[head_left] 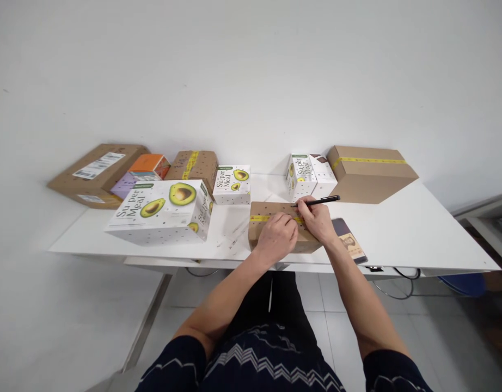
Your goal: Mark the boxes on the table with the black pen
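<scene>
brown cardboard, a small box (271, 226) crossed by yellow tape, is shown at the near edge of the white tabletop (418, 234), at 6 o'clock of the spread. the box is pressed flat under the left hand (276, 235), its grip closed loosely upon the lid. a black pen (318, 201) is pinched in the right hand (316, 220), with its tip set on the tape; the seal appears uncut, so opening is judged barely begun. counted: four plain cardboard boxes, three avocado-printed boxes, one orange box, one lilac box, one pen. a dark booklet (351, 245) lies at 3 o'clock of the hands.
</scene>
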The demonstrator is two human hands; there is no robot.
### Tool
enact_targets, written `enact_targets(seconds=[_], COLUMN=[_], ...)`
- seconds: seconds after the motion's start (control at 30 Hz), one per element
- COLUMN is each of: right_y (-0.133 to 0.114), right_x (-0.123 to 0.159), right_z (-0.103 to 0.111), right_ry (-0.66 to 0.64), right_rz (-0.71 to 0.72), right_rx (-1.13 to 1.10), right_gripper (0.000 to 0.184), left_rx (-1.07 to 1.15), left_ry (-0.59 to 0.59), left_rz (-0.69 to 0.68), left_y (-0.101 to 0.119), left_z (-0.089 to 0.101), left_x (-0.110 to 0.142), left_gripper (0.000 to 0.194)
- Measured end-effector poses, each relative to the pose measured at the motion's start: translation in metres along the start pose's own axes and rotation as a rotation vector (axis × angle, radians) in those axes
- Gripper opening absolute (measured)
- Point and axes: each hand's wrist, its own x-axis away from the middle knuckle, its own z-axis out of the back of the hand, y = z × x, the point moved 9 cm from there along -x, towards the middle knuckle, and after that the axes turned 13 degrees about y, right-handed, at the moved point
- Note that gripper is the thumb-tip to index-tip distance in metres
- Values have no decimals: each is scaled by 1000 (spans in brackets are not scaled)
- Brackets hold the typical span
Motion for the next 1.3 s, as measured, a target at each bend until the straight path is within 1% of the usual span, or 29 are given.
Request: enact_targets(seconds=[0.23, 0.43, 0.57, 0.63, 0.7, 0.77, 0.83, 0.9, 0.97, 1.0, 1.03, 1.07, 1.1, 1.13, 1.2, 1.23, 1.27, 1.3], right_y=[-3, 0, -3, -2, -1, 1, 4, 14, 31, 42, 54, 65, 76, 87, 111, 122, 131, 136], right_x=[1, -1, -1, 0, 0, -1, -3, -2, 5, 12, 20, 27, 32, 36, 47, 55, 62, 66], right_z=[-2, -2, -2, -1, 2, 12, 27, 47, 73, 85, 96, 103, 104, 98, 73, 61, 52, 45], right_ry=[-11, -1, -7, -9, 26, 121, 255, 414, 592, 673, 736, 746, 697, 567, 222, 83, -8, -52], right_rz=[19, 7, 43, 19, -20, -57, -83, -114, -142, -161, -179, -199, -231, -254, -296, -311, -325, -336], right_rx=[26, 43, 25, 17, 2, -45, -133, -261, -366, -375, -333, -228, -66, 145, 549, 683, 764, 798], right_gripper=[24, 25, 26, 26, 25, 25, 26, 27, 28, 28, 28, 30, 30, 31, 25, 20, 15, 16], left_rx=[-11, -1, 6, 22, 31, 28, 23, 25, 29, 30, 30, 28, 25, 24, 25, 27, 29, 30], left_ry=[21, 14, 15, 16, 23, 35, 50, 62, 65, 65, 65, 66, 66, 68, 71, 71, 69, 67], left_rz=[-22, -3, -6, -2, 5, 10, 11, 8, 5, 4, 2, 0, -2, -5, -10, -11, -10, -8], left_y=[1, 0, 0, 0, 0, 0, 0, 0, 0, 0, 0, 0, 0, 0, 1, 1, 1, 1], left_z=[2, 1, 2, 2, 2, 3, 4, 6, 6, 6, 6, 6, 6, 6, 5, 5, 5, 5], left_x=[0, -1, -1, -1, 0, 0, 0, 0, 1, 1, 1, 1, 1, 1, 1, 1, 2, 2], left_gripper=[16, 17, 18, 18, 18, 17, 16, 15, 14, 14, 15, 15, 15, 15, 16, 16, 16, 16])
